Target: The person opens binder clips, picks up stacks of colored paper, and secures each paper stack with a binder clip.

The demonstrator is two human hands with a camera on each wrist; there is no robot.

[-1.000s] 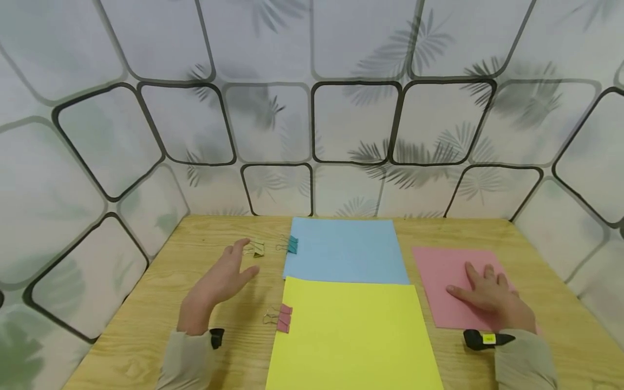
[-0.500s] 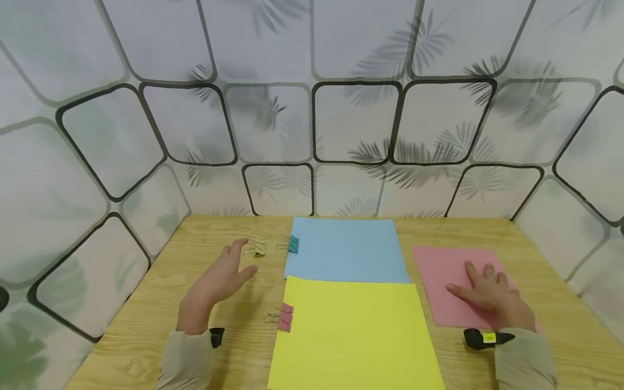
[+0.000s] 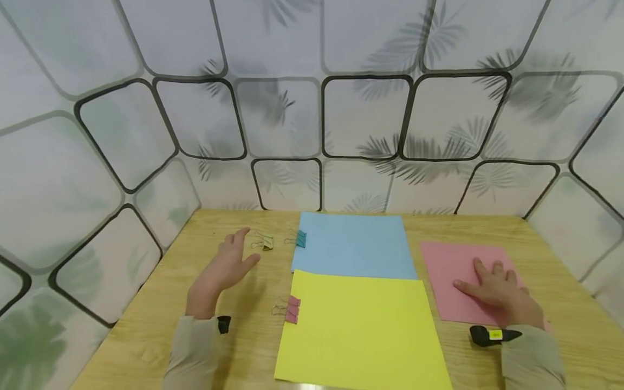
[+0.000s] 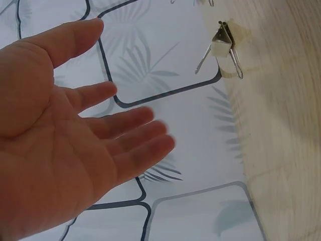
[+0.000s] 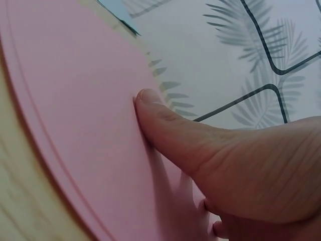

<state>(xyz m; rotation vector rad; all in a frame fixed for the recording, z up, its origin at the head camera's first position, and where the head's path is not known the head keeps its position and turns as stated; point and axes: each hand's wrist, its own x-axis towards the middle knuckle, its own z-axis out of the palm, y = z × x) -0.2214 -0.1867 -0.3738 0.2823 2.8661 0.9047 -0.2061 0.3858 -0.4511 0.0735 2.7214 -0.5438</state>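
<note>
My left hand [image 3: 225, 266] hovers over the left of the table with fingers spread and nothing in them. Just beyond its fingertips lies a yellow binder clip [image 3: 267, 242], which the left wrist view shows with both wire handles apart. My right hand [image 3: 502, 291] rests, fingers spread, on a pink sheet stack [image 3: 450, 281] at the right. Its thumb [image 5: 165, 118] lies along the pink surface in the right wrist view. A teal binder clip [image 3: 301, 239] sits at the left edge of blue paper [image 3: 356, 244]. A pink binder clip [image 3: 292, 309] sits at the left edge of yellow paper [image 3: 363, 330].
The wooden table [image 3: 141, 336] meets a patterned white wall covering [image 3: 365, 119] at the back and on both sides. The yellow paper lies in front of the blue, overlapping its near edge in this view. Black wrist straps sit at both cuffs.
The head view has shifted slightly, so everything appears a little further right and up. Both hands keep their pose; the clips and papers stay in place.
</note>
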